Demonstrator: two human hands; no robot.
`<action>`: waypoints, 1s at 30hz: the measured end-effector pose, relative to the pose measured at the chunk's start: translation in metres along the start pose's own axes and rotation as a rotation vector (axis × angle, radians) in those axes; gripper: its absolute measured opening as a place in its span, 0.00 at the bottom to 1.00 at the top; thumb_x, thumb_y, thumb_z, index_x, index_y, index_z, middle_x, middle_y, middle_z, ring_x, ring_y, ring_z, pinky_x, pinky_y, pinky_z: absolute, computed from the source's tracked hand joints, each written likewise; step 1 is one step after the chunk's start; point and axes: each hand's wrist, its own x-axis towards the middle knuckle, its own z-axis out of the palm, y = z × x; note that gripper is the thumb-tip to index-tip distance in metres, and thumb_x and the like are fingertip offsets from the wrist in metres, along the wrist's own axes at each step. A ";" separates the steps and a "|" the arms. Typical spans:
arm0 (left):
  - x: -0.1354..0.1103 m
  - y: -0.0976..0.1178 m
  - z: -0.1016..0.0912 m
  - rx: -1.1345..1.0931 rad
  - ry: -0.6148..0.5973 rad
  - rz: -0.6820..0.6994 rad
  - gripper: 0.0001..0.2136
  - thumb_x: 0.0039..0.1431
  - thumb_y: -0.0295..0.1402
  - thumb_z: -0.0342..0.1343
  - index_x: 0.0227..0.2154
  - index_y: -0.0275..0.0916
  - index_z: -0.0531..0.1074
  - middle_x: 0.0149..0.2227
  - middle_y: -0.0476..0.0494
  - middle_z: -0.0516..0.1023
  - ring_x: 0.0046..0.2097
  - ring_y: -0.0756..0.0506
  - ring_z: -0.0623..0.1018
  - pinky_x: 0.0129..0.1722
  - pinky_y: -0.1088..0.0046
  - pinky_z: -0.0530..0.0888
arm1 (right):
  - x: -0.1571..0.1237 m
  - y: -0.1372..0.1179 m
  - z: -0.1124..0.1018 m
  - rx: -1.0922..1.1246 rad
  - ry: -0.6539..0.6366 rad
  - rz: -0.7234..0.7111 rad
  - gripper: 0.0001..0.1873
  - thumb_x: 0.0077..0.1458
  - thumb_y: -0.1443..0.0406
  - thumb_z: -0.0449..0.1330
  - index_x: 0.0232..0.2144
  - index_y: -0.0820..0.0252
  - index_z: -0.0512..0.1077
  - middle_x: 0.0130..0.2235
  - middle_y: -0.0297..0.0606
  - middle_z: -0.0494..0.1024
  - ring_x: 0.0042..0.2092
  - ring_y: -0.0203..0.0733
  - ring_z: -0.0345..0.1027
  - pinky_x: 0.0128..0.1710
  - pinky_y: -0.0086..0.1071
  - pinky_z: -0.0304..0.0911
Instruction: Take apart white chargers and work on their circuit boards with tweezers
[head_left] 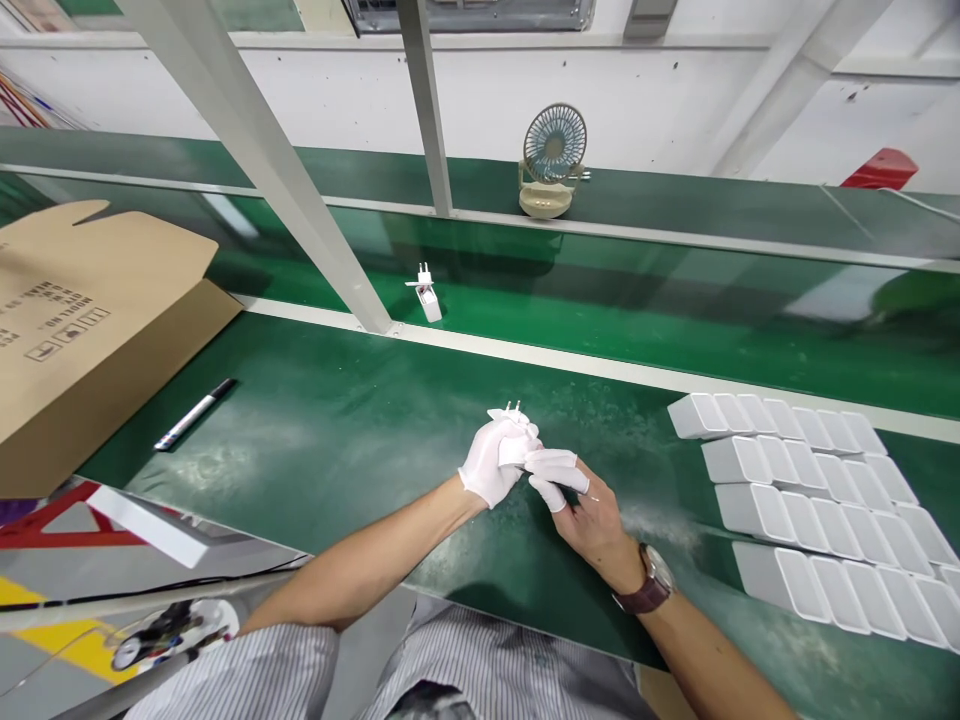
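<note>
1. Near the middle of the frame, the gloved left hand (486, 465) has its fingers curled around a white plug piece (514, 452).
2. This piece, at the middle, is probably light and stiff, somewhat slippery; one should hold its side walls, because the thin prongs (513, 406) may bend.
3. To its right, the right hand (592, 515) has covered fingers at its lower edge; whether they pinch, one cannot tell.

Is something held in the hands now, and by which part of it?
A white plug, by its body, in the left hand; its prongs stick out. The right hand is at its near end; whether it grips too is unclear.
</note>
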 end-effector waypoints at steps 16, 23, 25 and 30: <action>0.003 0.006 0.006 -0.073 0.045 0.028 0.05 0.45 0.22 0.59 0.26 0.35 0.69 0.25 0.46 0.70 0.26 0.49 0.72 0.27 0.75 0.70 | 0.011 0.011 -0.001 0.058 0.053 0.129 0.09 0.61 0.67 0.62 0.43 0.53 0.78 0.46 0.41 0.82 0.51 0.47 0.76 0.52 0.44 0.73; -0.003 0.025 0.014 -0.116 0.034 0.012 0.07 0.58 0.33 0.56 0.28 0.35 0.71 0.28 0.42 0.74 0.30 0.46 0.76 0.29 0.71 0.74 | 0.012 0.014 -0.007 0.214 0.363 0.229 0.08 0.61 0.61 0.64 0.42 0.56 0.78 0.40 0.40 0.84 0.40 0.46 0.81 0.45 0.43 0.77; -0.005 0.029 0.016 -0.139 -0.015 -0.073 0.13 0.62 0.40 0.55 0.29 0.34 0.71 0.29 0.40 0.74 0.29 0.46 0.76 0.23 0.74 0.70 | 0.012 0.016 -0.008 0.238 0.406 0.243 0.09 0.62 0.61 0.62 0.43 0.58 0.77 0.39 0.41 0.84 0.39 0.46 0.81 0.43 0.43 0.78; -0.005 0.026 0.014 -0.231 -0.150 -0.148 0.24 0.65 0.52 0.51 0.31 0.32 0.72 0.29 0.36 0.74 0.31 0.44 0.76 0.18 0.78 0.64 | 0.010 0.024 -0.007 0.373 0.401 0.281 0.12 0.65 0.60 0.60 0.48 0.58 0.73 0.42 0.42 0.84 0.39 0.47 0.81 0.42 0.47 0.79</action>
